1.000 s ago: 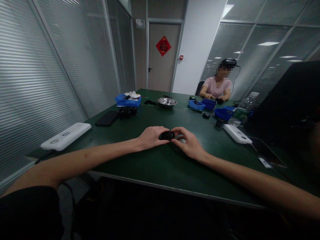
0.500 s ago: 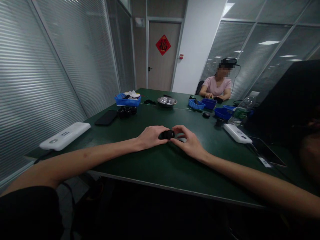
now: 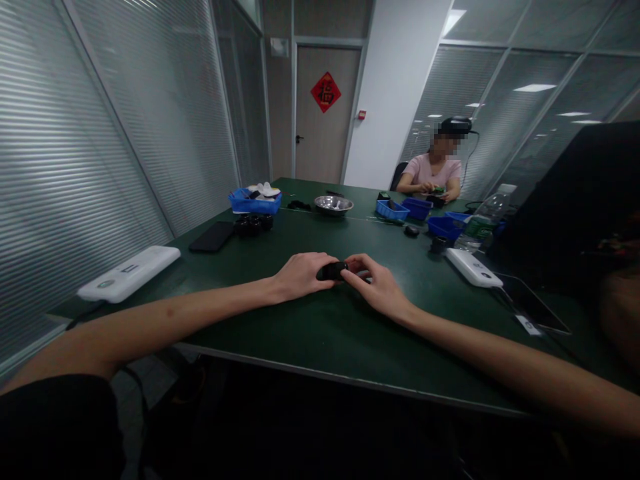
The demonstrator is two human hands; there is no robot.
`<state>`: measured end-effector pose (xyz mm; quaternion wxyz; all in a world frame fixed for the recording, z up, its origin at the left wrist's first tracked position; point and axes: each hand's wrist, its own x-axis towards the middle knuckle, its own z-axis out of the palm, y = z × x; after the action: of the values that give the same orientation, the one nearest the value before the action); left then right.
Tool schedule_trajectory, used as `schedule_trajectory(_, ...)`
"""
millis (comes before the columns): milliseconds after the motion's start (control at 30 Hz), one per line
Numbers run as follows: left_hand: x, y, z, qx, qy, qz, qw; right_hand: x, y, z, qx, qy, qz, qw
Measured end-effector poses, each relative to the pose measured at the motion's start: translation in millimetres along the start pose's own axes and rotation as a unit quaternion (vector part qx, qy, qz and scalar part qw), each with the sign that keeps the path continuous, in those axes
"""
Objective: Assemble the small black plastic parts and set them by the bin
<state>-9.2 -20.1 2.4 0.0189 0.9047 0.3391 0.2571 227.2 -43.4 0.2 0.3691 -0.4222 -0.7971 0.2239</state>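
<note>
Both my hands meet at the middle of a dark green table (image 3: 310, 333). My left hand (image 3: 300, 275) curls its fingers round the left end of a small black rounded object (image 3: 333, 271) that rests on the table. From the right, my right hand (image 3: 376, 283) pinches the object's other end with thumb and fingertips. Most of the object is covered by my fingers, and I cannot make out what it is.
A white power strip (image 3: 127, 272) and a black phone (image 3: 212, 236) lie at the left. Blue bins (image 3: 254, 200), black parts (image 3: 254, 224), a steel bowl (image 3: 333, 203), a second white strip (image 3: 470, 267), a tablet (image 3: 531, 303) and a water bottle (image 3: 487, 219) lie beyond. Another person (image 3: 436, 175) works at the far end.
My hands and the black object have stayed almost still. The person at the far end has lifted their hands slightly.
</note>
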Motion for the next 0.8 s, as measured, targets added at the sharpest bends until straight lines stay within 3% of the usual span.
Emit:
schedule_trajectory(67, -0.1, 0.1, 0.2, 0.0, -0.001, 0.001, 1.0, 0.4, 0.7, -0.1, -0.004, -0.012, 0.01, 1.0)
schedule_trajectory(267, 0.2, 0.9, -0.4, -0.012, -0.008, -0.006, 1.0, -0.1, 0.3, 0.2, 0.011, -0.015, -0.053, 0.998)
schedule_trajectory(467, 0.1, 0.4, -0.4, -0.008, -0.005, -0.004, 1.0, 0.3, 0.1, -0.3, -0.014, -0.005, 0.001, 1.0)
schedule_trajectory(667, 0.2, 0.6, -1.1, -0.017, -0.006, -0.005, 1.0, -0.5, 0.1, -0.6, 0.002, -0.015, -0.056, 0.998)
schedule_trajectory(800, 0.3, 0.3, -0.5, -0.01, -0.007, -0.008, 1.0, -0.3, -0.9, -0.4, -0.007, -0.008, -0.009, 1.0)
